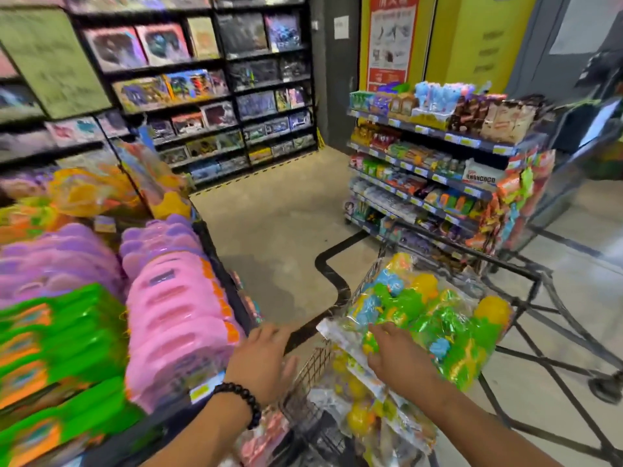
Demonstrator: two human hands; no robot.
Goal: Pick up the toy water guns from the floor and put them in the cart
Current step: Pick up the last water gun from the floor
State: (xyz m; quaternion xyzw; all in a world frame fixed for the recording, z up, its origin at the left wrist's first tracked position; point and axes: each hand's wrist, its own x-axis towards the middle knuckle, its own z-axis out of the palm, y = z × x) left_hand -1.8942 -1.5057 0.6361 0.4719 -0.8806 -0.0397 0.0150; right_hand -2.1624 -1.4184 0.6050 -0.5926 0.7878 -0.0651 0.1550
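Left hand [261,360]: fingers straight and spread, holding nothing, palm down just beside the cart's [308,372] left rim. A dark bead bracelet [244,401] circles its wrist.

Right hand [396,357]: reaching into the cart, fingers laid on the near edge of a clear bag of water guns [424,315]; whether the thumb grips beneath cannot be told.

Water guns: green, blue and yellow, bagged, piled in the wire cart up to its rim. The top bag lies tilted across the pile, its white header toward the left rim. More bags [367,406] lie below it at the near end of the cart. None shows on the floor.

Floor [279,217]: bare beige concrete with a black line [328,271] curving across it, and a striped strip along the foot of the far shelves.

Left: a display table [215,251] stacked with pink toys [175,318], purple toys [57,254] and green-and-orange boxes [60,335]; a yellow price tag [205,387] on its front edge, unreadable.

Far: black shelves [222,96] of boxed toys.

Right: a snack rack [438,170] with price strips; one white pack [480,176] appears to read "NONCOCO". Behind it, a red poster [391,38] with Chinese writing, too blurred to read, on a yellow wall [472,38].
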